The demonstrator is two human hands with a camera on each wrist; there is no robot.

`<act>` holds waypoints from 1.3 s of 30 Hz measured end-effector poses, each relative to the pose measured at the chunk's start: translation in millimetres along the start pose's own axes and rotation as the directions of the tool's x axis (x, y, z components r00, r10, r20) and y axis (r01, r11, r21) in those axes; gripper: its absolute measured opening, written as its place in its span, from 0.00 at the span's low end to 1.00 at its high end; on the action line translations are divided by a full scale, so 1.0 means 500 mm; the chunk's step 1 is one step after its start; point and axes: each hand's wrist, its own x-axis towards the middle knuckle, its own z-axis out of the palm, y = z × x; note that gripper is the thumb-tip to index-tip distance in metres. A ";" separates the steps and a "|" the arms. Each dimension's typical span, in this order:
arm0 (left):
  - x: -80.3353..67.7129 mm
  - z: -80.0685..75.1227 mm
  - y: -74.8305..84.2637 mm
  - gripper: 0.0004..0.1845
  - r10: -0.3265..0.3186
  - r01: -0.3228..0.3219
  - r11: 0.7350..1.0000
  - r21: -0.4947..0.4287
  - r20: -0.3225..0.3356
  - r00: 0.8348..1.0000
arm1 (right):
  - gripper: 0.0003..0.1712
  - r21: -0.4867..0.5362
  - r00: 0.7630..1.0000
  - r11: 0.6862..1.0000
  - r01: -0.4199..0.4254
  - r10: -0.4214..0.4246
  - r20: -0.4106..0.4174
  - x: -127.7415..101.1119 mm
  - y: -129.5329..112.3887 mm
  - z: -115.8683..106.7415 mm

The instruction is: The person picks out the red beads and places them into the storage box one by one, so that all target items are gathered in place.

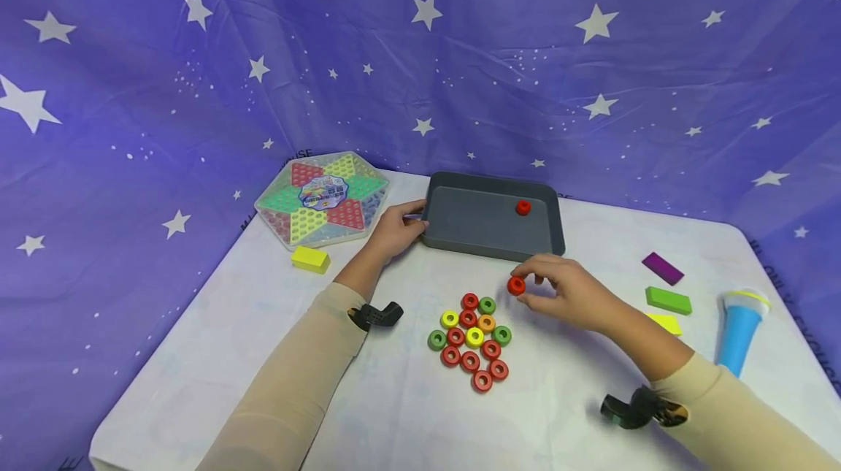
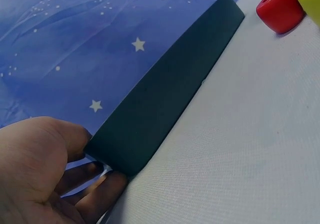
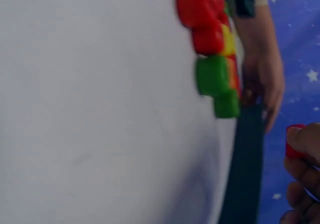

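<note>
My right hand point(image 1: 568, 292) pinches a red bead point(image 1: 516, 285) between thumb and fingers, above the table in front of a grey tray point(image 1: 486, 246). Only part of this hand point(image 3: 306, 171) and the held bead point(image 3: 294, 140) appears in the right wrist view. At the tray's left end my left hand point(image 1: 396, 231) holds its side, fingers around the corner in the left wrist view. One red bead point(image 1: 523, 207) lies inside the tray near its right end. A cluster of red, yellow, green and orange beads point(image 1: 469, 361) covers the table between my arms.
A hexagonal board-game box point(image 1: 322, 197) lies at back left, with a yellow block point(image 1: 310, 259) before it. Purple point(image 1: 663, 268), green point(image 1: 669, 300) and yellow point(image 1: 666, 323) blocks lie to the right. Beside them is a blue cone-shaped object point(image 1: 741, 332). A starry cloth point(image 1: 499, 77) hangs behind.
</note>
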 end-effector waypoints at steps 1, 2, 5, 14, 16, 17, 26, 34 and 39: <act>0.000 0.000 0.000 0.29 0.006 -0.006 1.000 0.008 0.000 1.000 | 0.20 -0.016 1.000 1.000 0.002 -0.002 -0.019 0.004 0.000 -0.010; 0.001 0.001 0.000 0.29 0.012 -0.012 1.000 0.016 0.000 1.000 | 0.20 -0.028 0.999 1.000 0.003 -0.004 -0.037 0.009 0.001 -0.020; 0.002 0.002 -0.001 0.29 0.026 -0.026 0.999 0.033 -0.003 1.000 | 0.19 -0.067 0.997 0.998 0.001 -0.006 -0.076 0.025 0.002 -0.049; 0.001 0.002 -0.006 0.28 0.030 -0.029 0.999 0.038 -0.011 1.000 | 0.17 -0.112 0.994 0.993 -0.028 0.016 -0.107 0.069 0.007 -0.093; 0.001 0.002 -0.007 0.28 0.029 -0.029 0.999 0.040 -0.006 1.000 | 0.17 -0.105 0.993 0.993 -0.053 0.041 -0.113 0.079 0.007 -0.098; 0.001 0.002 -0.007 0.28 0.028 -0.028 0.999 0.043 -0.005 1.000 | 0.17 -0.101 0.992 0.993 -0.068 0.056 -0.115 0.085 0.008 -0.100; -0.001 0.002 -0.005 0.28 0.034 -0.034 0.998 0.060 0.005 0.999 | 0.17 -0.070 0.981 0.984 -0.162 0.154 -0.116 0.132 0.038 -0.112; -0.006 -0.002 -0.002 0.29 0.032 -0.032 0.997 0.069 0.002 0.999 | 0.20 -0.067 0.960 0.965 -0.253 0.242 -0.137 0.184 0.088 -0.102; -0.006 0.001 0.000 0.29 0.030 -0.031 0.997 0.068 0.006 1.000 | 0.20 -0.059 0.951 0.958 -0.282 0.271 -0.148 0.212 0.111 -0.091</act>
